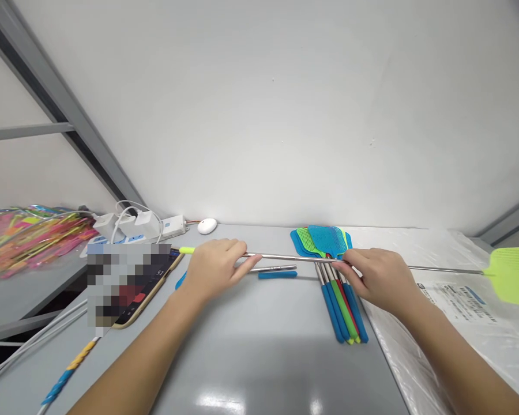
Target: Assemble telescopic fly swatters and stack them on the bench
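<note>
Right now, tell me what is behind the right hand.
Partly behind the right hand is a swatter bundle: blue, green and red handles show nearer, mesh heads farther. The bundle's right middle is covered and cannot be seen.

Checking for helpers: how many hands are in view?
2: left hand on the rod, near its lime handle; right hand farther along, toward its swatter head. No others show.

The smartphone [152, 283] screen, partly pixelated, carries small light characters that look like "51"; the rest of its writing is too small or masked to read. On the clear plastic packaging [398, 340] at right, a white label [461, 304] bears rows of dark print and a blue block, its wording too blurred to make out.
</note>
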A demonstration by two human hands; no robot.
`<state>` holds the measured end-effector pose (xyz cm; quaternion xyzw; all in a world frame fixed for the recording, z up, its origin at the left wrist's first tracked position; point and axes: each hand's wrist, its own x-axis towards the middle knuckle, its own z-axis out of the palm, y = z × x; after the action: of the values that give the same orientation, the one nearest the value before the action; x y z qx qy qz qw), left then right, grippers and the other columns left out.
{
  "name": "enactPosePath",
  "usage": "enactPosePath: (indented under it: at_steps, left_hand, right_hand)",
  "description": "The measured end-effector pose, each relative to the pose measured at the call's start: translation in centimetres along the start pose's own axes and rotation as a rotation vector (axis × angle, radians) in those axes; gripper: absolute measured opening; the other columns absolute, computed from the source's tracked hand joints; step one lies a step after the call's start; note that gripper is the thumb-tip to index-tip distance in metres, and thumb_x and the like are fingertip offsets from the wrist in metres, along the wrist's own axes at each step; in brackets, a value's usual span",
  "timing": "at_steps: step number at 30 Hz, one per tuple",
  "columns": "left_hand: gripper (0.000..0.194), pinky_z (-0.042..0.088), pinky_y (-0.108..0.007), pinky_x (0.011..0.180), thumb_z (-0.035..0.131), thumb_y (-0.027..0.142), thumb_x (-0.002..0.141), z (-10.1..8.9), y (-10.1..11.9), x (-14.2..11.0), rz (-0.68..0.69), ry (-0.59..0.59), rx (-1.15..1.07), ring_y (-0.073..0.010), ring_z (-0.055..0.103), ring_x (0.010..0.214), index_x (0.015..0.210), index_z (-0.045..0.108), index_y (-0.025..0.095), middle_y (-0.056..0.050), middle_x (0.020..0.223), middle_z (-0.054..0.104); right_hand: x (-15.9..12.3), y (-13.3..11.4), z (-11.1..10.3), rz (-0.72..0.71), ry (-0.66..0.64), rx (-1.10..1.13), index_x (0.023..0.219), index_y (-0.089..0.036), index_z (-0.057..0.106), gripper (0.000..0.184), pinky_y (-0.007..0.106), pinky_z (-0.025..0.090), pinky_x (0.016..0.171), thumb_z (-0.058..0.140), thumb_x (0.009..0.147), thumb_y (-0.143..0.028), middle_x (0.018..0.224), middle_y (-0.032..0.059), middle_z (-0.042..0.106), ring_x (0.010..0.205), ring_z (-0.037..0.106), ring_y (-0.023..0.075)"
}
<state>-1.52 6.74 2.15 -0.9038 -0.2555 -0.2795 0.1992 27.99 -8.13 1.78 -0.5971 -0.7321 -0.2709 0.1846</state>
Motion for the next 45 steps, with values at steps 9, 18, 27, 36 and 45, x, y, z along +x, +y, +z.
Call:
enactPosePath:
  at_steps: [9, 18, 27, 36, 45]
  left_hand:
    - [0.035, 0.022, -0.029, 0.05, 0.043, 0.04, 0.098, -0.1, 6.4, 0.0, 0.138, -0.033, -0.1, -0.0137, 0.052, 0.05, 0.072, 0.055, 0.02, 0.003, 0.058, 0.057]
    - [0.045, 0.012, -0.027, 0.048, 0.027, 0.043, 0.101, -0.9, 2.3, 0.6, -0.075, -0.229, -0.03, -0.0147, 0.054, 0.049, 0.072, 0.054, 0.02, 0.001, 0.057, 0.063]
    - [0.042, 0.01, -0.028, 0.048, 0.029, 0.04, 0.1, -0.6, 3.6, 0.3, -0.143, -0.243, -0.018, -0.0156, 0.053, 0.046, 0.072, 0.054, 0.021, 0.001, 0.054, 0.061]
    - [0.042, 0.012, -0.028, 0.047, 0.028, 0.039, 0.101, -0.3, 6.4, 0.3, -0.013, -0.153, -0.131, -0.0152, 0.055, 0.047, 0.077, 0.056, 0.02, 0.001, 0.055, 0.062]
    - [0.046, 0.011, -0.029, 0.049, 0.024, 0.043, 0.101, -0.1, 3.0, 0.4, -0.043, -0.303, -0.076, -0.0155, 0.055, 0.049, 0.078, 0.057, 0.021, 0.0, 0.057, 0.064]
  right_hand:
    - [0.7, -4.7, -0.2, -0.107, 0.006, 0.066, 0.063, -0.02, 0.049, 0.04, 0.028, 0.023, 0.052, 0.045, 0.098, -0.039, 0.054, -0.0036, 0.049, 0.049, 0.041, 0.0119]
    - [0.7, -1.4, -0.1, -0.084, -0.045, 0.041, 0.07, -0.02, 0.053, 0.037, 0.028, 0.021, 0.051, 0.041, 0.1, -0.04, 0.059, -0.0039, 0.055, 0.053, 0.048, 0.0118]
    - [0.5, -1.7, 0.4, -0.053, 0.018, 0.006, 0.066, -0.02, 0.049, 0.043, 0.027, 0.022, 0.052, 0.045, 0.096, -0.05, 0.055, -0.0035, 0.051, 0.049, 0.045, 0.0117]
    - [0.9, -6.2, 0.4, -0.119, -0.056, 0.06, 0.065, -0.02, 0.047, 0.043, 0.029, 0.017, 0.049, 0.038, 0.101, -0.042, 0.051, -0.0052, 0.047, 0.045, 0.043, 0.0108]
    - [1.0, -4.2, 1.0, -0.113, -0.088, 0.04, 0.07, -0.021, 0.049, 0.04, 0.028, 0.02, 0.052, 0.037, 0.101, -0.043, 0.057, -0.0034, 0.052, 0.051, 0.047, 0.0126]
